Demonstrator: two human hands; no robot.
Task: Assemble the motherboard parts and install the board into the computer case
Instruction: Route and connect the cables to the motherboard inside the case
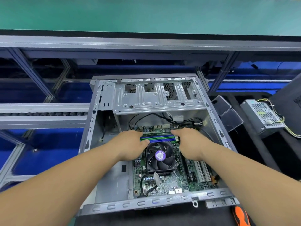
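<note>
Forearms are reaching in from the near edge, over the case's rear rail. Both hands are lying flat on the motherboard inside the open case: left hand w/ thumb touching the RAM sticks, right hand at the sticks' other end, fingers straight, gripping nothing. CPU fan is sitting between the 2 wrists. Risk, imo: front-panel cables are lying at the board's far edge and could get pinched; uneven pushing could flex the board or misalign it.
</note>
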